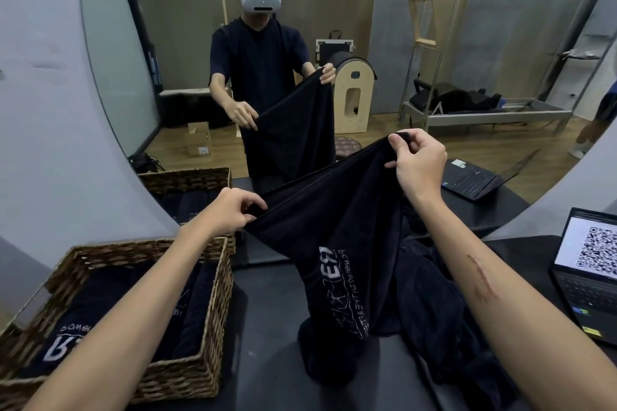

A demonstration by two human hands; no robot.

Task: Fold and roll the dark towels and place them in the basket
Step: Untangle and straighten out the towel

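Observation:
A dark towel with pale printed lettering hangs over the black table, held up by its top edge. My left hand pinches the lower left corner of that edge. My right hand pinches the higher right corner. The towel's bottom end bunches on the table. More dark towels lie heaped under my right forearm. A wicker basket stands at the left with rolled dark towels inside, partly hidden by my left arm.
An open laptop showing a QR code sits at the right edge of the black table. A large round mirror behind the table reflects me, the basket and a room with exercise equipment.

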